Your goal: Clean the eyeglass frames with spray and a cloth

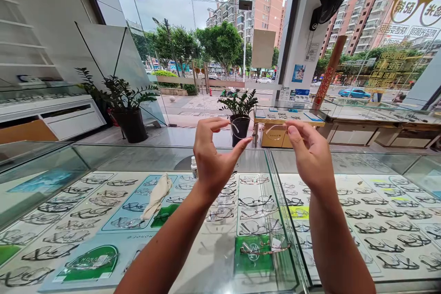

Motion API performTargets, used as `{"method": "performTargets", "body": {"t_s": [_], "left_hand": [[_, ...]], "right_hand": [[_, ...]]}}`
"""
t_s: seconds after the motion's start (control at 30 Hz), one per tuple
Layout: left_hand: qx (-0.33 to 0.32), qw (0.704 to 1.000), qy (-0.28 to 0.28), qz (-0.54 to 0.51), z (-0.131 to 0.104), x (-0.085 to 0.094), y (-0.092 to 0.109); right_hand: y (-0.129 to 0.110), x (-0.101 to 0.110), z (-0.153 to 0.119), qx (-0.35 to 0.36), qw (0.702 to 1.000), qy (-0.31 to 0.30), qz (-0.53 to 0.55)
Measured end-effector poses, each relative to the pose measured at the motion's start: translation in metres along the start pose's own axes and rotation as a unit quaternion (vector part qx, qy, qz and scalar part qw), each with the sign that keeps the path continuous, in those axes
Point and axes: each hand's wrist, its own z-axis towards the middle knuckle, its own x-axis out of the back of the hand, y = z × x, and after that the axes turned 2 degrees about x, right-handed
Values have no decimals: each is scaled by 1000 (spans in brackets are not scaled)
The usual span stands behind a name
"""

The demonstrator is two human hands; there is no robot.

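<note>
**Glasses held crosswise between two hands**

At the left, a pale cloth (156,196) is seen lying on the glass-topped table (210,268), with a small white bottle (194,168) standing beyond it, just beside the left wrist.

Next comes the left hand (215,154), raised above the table. Its fingers are curled and its thumb is stretched to the right, so that the left lens is gripped between them; the exact point of contact is too fine to be made out.

To the right of that hand, the thin-rimmed glasses (274,138) are held up in the air. Their long axis is set across the view, close to level, from one hand to the other. The frame is thus bridged between the two, neither hand being clearly nearer; any turning or tilting of it would seem to depend on that shared line.

At the right end, the frame is pinched between thumb and fingers by the right hand (315,156), the right lens being left uncovered.

Below the gap between the arms, another pair of glasses (265,250) is seen over a green pad (254,266), well apart from both hands.
</note>
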Motion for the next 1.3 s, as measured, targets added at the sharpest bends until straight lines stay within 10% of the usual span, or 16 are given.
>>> {"method": "performTargets", "body": {"t_s": [0.83, 1.3], "left_hand": [[39, 994, -18, -99, -6, -11, -10], [55, 992, -45, -107, -4, -8, -14]], "right_hand": [[8, -12, 6, -118, 940, -44, 316], [15, -13, 8, -93, 958, -60, 266]]}}
